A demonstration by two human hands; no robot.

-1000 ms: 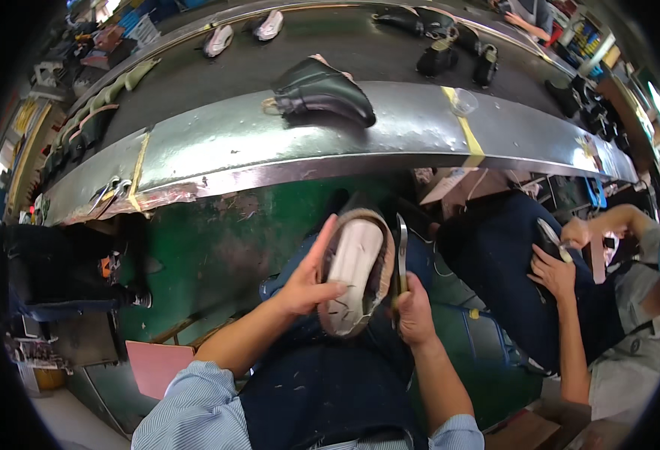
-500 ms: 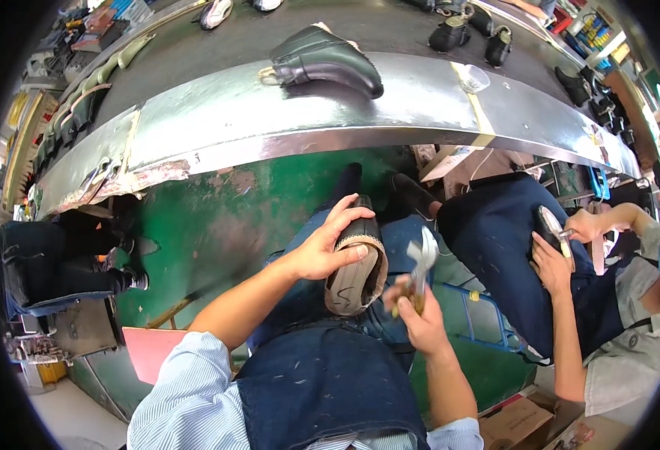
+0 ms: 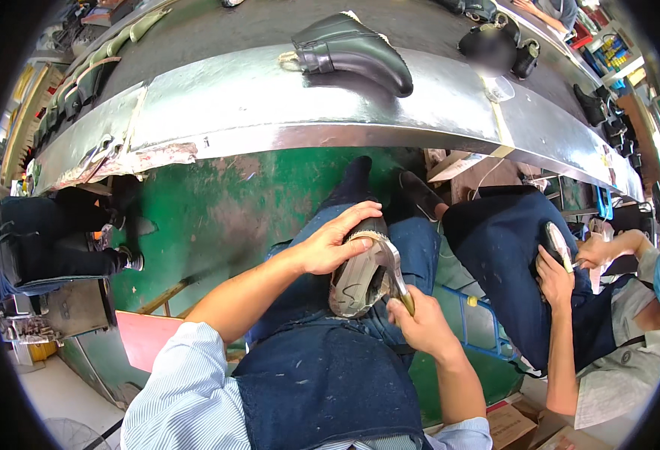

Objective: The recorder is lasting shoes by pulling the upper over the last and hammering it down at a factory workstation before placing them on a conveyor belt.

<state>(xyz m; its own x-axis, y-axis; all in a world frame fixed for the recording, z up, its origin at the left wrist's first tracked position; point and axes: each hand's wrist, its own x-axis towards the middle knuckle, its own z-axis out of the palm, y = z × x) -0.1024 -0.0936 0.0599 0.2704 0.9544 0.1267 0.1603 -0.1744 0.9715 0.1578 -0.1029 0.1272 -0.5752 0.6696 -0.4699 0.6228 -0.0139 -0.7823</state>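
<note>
A black shoe upper (image 3: 357, 285) rests bottom-up on my lap, its pale underside facing me with a dark hand-drawn mark. My left hand (image 3: 339, 244) is wrapped over its far end, with the thumb pressed along the edge. In my right hand (image 3: 422, 321) is a pair of metal lasting pincers (image 3: 399, 279) with yellowish handles. Their head reaches the right rim of the upper; whether the jaws grip the material I cannot make out. Beyond my knees, a black ankle boot (image 3: 356, 56) lies on its side on the metal-edged bench (image 3: 225, 112).
At my right sits a co-worker holding another shoe (image 3: 557, 244). Several black shoes (image 3: 525, 60) stand at the bench's far right, near a clear cup (image 3: 499, 89). Shoe parts (image 3: 93, 79) line the left side. A pink board (image 3: 146, 340) is by my left elbow.
My right hand has brought the lasting pincers left, from beside the shoe onto its right rim. My left hand still holds the shoe. The view has shifted slightly.
</note>
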